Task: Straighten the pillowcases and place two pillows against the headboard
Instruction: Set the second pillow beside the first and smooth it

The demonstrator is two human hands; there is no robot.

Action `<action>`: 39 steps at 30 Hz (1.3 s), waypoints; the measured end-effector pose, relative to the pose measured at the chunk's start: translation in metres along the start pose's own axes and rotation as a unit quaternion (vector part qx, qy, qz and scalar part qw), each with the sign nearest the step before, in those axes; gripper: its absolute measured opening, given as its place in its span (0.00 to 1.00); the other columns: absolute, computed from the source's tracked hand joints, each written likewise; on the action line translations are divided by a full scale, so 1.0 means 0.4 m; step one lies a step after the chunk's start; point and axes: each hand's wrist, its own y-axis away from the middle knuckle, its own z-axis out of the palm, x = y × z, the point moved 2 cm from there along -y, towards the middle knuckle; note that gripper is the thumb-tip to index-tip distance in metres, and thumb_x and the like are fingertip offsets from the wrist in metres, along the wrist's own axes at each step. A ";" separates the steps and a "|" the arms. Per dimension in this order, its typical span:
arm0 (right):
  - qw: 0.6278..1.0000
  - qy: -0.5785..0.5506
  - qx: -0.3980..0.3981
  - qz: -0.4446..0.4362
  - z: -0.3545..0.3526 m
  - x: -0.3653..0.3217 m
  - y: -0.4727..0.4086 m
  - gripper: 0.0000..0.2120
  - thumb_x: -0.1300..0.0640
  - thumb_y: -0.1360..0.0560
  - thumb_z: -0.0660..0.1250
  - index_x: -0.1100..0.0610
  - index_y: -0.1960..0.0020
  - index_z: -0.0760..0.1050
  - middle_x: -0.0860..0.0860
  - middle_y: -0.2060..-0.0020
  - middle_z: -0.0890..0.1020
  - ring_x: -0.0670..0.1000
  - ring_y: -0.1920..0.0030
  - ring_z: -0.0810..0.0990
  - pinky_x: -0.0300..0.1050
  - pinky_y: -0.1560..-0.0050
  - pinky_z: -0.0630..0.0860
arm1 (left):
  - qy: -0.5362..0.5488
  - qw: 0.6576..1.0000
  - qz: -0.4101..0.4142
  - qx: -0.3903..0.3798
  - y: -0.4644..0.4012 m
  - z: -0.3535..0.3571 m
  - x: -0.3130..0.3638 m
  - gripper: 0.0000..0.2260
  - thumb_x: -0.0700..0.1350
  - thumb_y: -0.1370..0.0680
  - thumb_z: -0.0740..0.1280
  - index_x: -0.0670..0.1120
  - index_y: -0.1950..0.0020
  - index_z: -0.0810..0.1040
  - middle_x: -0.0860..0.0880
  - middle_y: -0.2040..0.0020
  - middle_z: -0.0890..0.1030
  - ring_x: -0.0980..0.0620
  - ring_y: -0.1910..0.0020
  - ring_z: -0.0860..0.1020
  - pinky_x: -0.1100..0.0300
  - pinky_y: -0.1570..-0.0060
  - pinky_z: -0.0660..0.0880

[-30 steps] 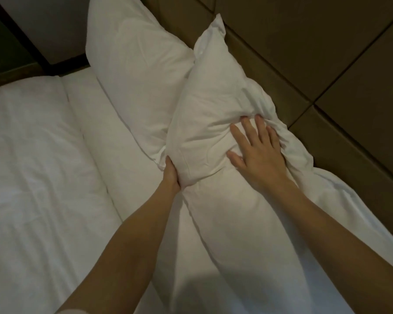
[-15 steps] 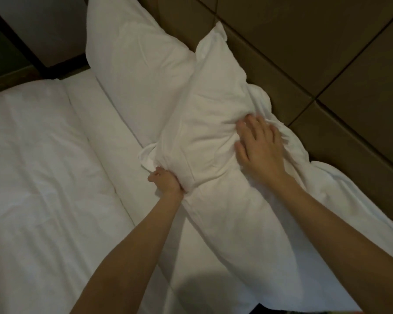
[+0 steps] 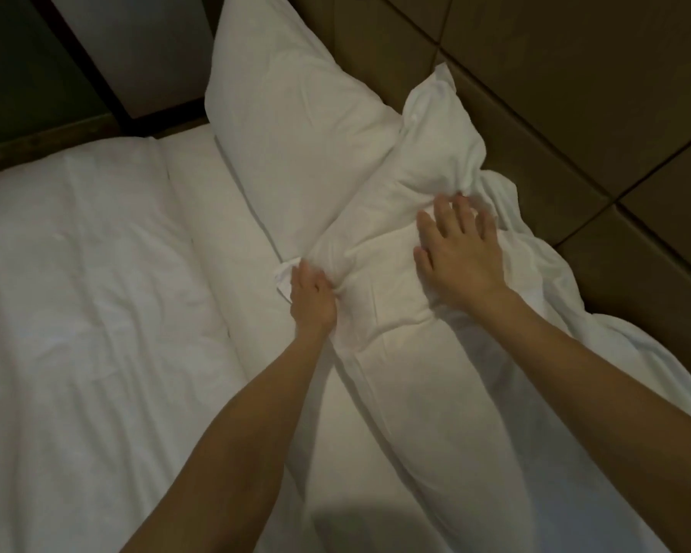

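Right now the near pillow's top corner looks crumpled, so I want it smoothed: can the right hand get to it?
Probably yes. The right hand lies flat on the near pillow, and nothing sits between it and the top corner by the headboard.

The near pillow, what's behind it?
Behind the near pillow stands the far pillow, partly covered, and the headboard. Its hidden corner and the gap can't be seen.

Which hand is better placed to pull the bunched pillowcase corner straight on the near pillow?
Left. The left hand is already closed on the bunched corner of the near pillow; the right hand lies flat, steadying it.
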 end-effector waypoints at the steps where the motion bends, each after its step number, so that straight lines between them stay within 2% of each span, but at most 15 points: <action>1: 0.999 0.003 0.031 -0.012 -0.018 -0.011 -0.010 0.24 0.48 0.20 0.51 0.56 0.27 0.60 0.59 0.24 0.58 0.62 0.25 0.55 0.62 0.27 0.51 | 0.005 1.000 0.010 -0.009 -0.004 0.003 0.010 0.24 0.54 0.18 0.47 0.50 0.22 0.54 0.47 0.21 0.56 0.46 0.23 0.56 0.44 0.26 0.55; 4: 0.997 0.015 0.058 -0.056 -0.045 -0.014 -0.094 0.24 0.47 0.21 0.53 0.54 0.26 0.59 0.59 0.23 0.55 0.64 0.24 0.52 0.64 0.28 0.51 | -0.012 0.996 -0.090 -0.012 -0.061 0.011 -0.014 0.25 0.57 0.18 0.45 0.51 0.22 0.53 0.44 0.21 0.51 0.41 0.23 0.51 0.43 0.26 0.51; 6: 0.997 0.033 0.021 -0.062 -0.035 0.005 -0.163 0.27 0.43 0.21 0.50 0.50 0.24 0.53 0.57 0.22 0.49 0.63 0.23 0.46 0.64 0.27 0.47 | 0.124 0.978 -0.156 -0.067 -0.102 0.023 -0.039 0.27 0.58 0.19 0.46 0.48 0.23 0.57 0.43 0.22 0.59 0.41 0.25 0.58 0.49 0.29 0.58; 8: 0.997 0.047 -0.006 -0.063 -0.008 0.028 -0.204 0.29 0.39 0.21 0.45 0.47 0.23 0.48 0.55 0.21 0.46 0.61 0.23 0.43 0.63 0.26 0.43 | 0.273 0.930 -0.207 -0.131 -0.113 0.038 -0.056 0.29 0.63 0.21 0.50 0.47 0.26 0.65 0.44 0.29 0.70 0.43 0.30 0.69 0.51 0.33 0.68; 12: 0.998 0.040 -0.020 -0.051 0.030 0.034 -0.215 0.30 0.37 0.21 0.41 0.47 0.22 0.47 0.54 0.21 0.46 0.59 0.22 0.42 0.61 0.26 0.39 | 0.318 0.903 -0.235 -0.167 -0.130 0.029 -0.081 0.28 0.64 0.24 0.58 0.47 0.33 0.75 0.44 0.35 0.78 0.43 0.37 0.75 0.47 0.35 0.72; 14: 0.998 0.038 -0.031 -0.041 0.032 0.029 -0.215 0.30 0.38 0.21 0.42 0.47 0.22 0.46 0.54 0.21 0.46 0.59 0.22 0.42 0.61 0.25 0.39 | 0.302 0.902 -0.245 -0.186 -0.120 0.007 -0.070 0.29 0.63 0.26 0.61 0.46 0.33 0.74 0.44 0.35 0.78 0.44 0.40 0.77 0.49 0.37 0.74; 17: 0.999 0.009 -0.020 -0.028 0.009 0.015 -0.201 0.28 0.41 0.20 0.45 0.49 0.23 0.51 0.55 0.22 0.51 0.59 0.22 0.45 0.61 0.25 0.41 | 0.258 0.910 -0.246 -0.211 -0.058 -0.036 -0.021 0.29 0.60 0.24 0.60 0.44 0.28 0.68 0.43 0.39 0.78 0.47 0.58 0.78 0.62 0.62 0.77; 20: 0.996 -0.068 0.053 -0.033 -0.037 -0.014 -0.151 0.21 0.50 0.21 0.53 0.57 0.31 0.67 0.58 0.27 0.65 0.60 0.25 0.58 0.59 0.27 0.51 | 0.231 0.929 -0.205 -0.203 0.013 -0.072 0.032 0.23 0.54 0.21 0.58 0.47 0.27 0.66 0.45 0.30 0.72 0.47 0.39 0.75 0.60 0.50 0.71; 22: 0.989 -0.100 0.091 -0.067 -0.052 -0.035 -0.076 0.19 0.53 0.22 0.57 0.59 0.34 0.71 0.59 0.29 0.70 0.60 0.28 0.64 0.57 0.30 0.58 | 0.203 0.940 -0.175 -0.209 0.074 -0.108 0.060 0.21 0.50 0.21 0.58 0.47 0.28 0.67 0.44 0.36 0.76 0.49 0.43 0.75 0.57 0.47 0.68; 24: 0.988 -0.092 0.060 -0.106 -0.030 -0.040 0.023 0.22 0.49 0.22 0.58 0.56 0.30 0.68 0.58 0.27 0.67 0.61 0.27 0.62 0.58 0.31 0.59 | 0.182 0.948 -0.159 -0.207 0.130 -0.149 0.071 0.20 0.49 0.20 0.57 0.45 0.29 0.68 0.46 0.44 0.76 0.50 0.47 0.74 0.56 0.46 0.67; 26: 0.992 -0.037 -0.051 -0.112 0.015 -0.024 0.143 0.28 0.44 0.21 0.53 0.51 0.24 0.56 0.55 0.22 0.56 0.59 0.23 0.53 0.59 0.28 0.51 | 0.171 0.953 -0.163 -0.189 0.196 -0.200 0.071 0.18 0.47 0.19 0.57 0.43 0.32 0.71 0.46 0.44 0.77 0.49 0.48 0.75 0.56 0.47 0.68; 30: 0.988 0.018 -0.154 0.004 0.078 0.032 0.299 0.32 0.41 0.20 0.44 0.55 0.22 0.42 0.53 0.21 0.45 0.54 0.22 0.44 0.59 0.26 0.40 | 0.164 0.961 -0.172 -0.141 0.325 -0.273 0.053 0.16 0.45 0.20 0.56 0.41 0.36 0.73 0.43 0.39 0.80 0.47 0.48 0.77 0.59 0.57 0.70; 33: 0.987 0.010 -0.137 0.078 0.058 0.012 0.340 0.32 0.41 0.20 0.44 0.58 0.22 0.45 0.56 0.21 0.46 0.57 0.22 0.43 0.61 0.26 0.40 | 0.165 0.963 -0.163 -0.138 0.409 -0.293 0.038 0.15 0.44 0.21 0.57 0.41 0.37 0.75 0.44 0.42 0.81 0.47 0.49 0.79 0.59 0.56 0.70; 37: 0.990 0.006 -0.122 -0.069 0.082 0.001 0.445 0.31 0.39 0.21 0.46 0.50 0.22 0.44 0.54 0.21 0.45 0.58 0.22 0.42 0.60 0.26 0.40 | 0.197 0.964 -0.152 -0.095 0.481 -0.302 0.026 0.12 0.43 0.22 0.60 0.42 0.41 0.76 0.46 0.47 0.80 0.48 0.51 0.79 0.61 0.59 0.70; 39: 0.991 -0.013 -0.135 -0.003 0.115 0.055 0.524 0.34 0.37 0.22 0.45 0.52 0.22 0.41 0.54 0.21 0.44 0.55 0.22 0.42 0.55 0.26 0.39 | 0.202 0.964 -0.155 -0.083 0.507 -0.302 0.014 0.09 0.43 0.22 0.60 0.43 0.44 0.76 0.46 0.48 0.80 0.49 0.52 0.79 0.61 0.59 0.70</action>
